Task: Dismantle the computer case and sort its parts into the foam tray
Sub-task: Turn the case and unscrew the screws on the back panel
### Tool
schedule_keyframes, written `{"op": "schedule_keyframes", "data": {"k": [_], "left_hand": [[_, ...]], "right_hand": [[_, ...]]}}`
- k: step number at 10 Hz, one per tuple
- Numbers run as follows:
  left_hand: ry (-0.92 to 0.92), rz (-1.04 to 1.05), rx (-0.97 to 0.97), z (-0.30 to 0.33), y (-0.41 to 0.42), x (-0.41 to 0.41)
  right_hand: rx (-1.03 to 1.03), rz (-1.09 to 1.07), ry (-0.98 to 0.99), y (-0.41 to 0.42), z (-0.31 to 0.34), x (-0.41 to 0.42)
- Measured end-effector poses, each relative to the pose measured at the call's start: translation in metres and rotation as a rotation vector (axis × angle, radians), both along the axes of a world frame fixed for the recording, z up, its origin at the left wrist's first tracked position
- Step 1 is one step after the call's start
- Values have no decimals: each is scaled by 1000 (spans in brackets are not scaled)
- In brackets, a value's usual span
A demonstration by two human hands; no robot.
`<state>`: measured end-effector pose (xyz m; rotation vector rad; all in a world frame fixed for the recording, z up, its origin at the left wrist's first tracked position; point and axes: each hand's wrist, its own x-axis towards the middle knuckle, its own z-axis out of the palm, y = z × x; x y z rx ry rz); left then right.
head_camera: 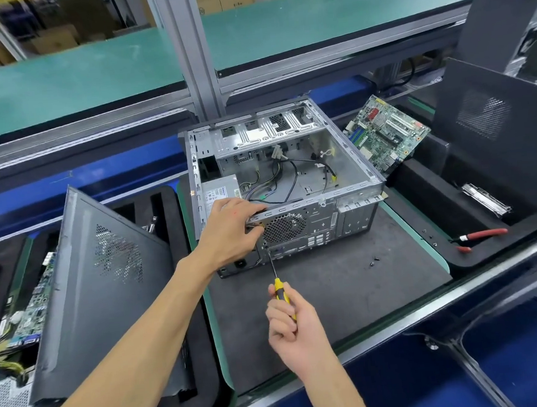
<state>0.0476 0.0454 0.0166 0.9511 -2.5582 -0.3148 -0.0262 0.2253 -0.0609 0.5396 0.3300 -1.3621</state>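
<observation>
— At mid-tabletop [347,287], where's the case?
— I see the computer case [286,182] open on its side on the dark mat. My left hand [230,228] clamps its near top rim; my right hand [289,327] grips the screwdriver [278,286], tip at the rear panel.

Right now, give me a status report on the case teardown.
Left hand grips case rear rim. Right hand holds screwdriver, tip at rear panel. Power supply still inside. Loose screws on mat.
</observation>
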Motion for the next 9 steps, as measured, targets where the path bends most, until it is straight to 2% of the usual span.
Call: {"op": "schedule_keyframes", "data": {"k": [1, 2, 3, 4, 5, 6, 7, 8, 9], "left_hand": [[-8, 6, 6, 0, -1, 0], [-3, 5, 23, 0, -2, 0], [-6, 4, 20, 0, -1, 0], [-5, 7, -2, -1, -1, 0], [2, 7, -9, -1, 0, 0], [2, 10, -8, -1, 0, 0], [3, 13, -3, -1, 1, 0], [-15, 18, 5, -1, 0, 0], [-19, 19, 17, -1, -1, 0]], "right_hand": [[-97, -38, -309, -1, 0, 5], [14, 79, 66, -10, 7, 3], [214, 341, 1228, -13, 4, -4], [330, 540, 2057, -7, -2, -3], [273, 453, 1722, -5, -1, 1], [95, 171, 654, -8, -1, -8], [-76, 32, -39, 0, -7, -13], [-145, 37, -191, 1, -5, -8], [5, 192, 371, -9, 0, -12]]}}
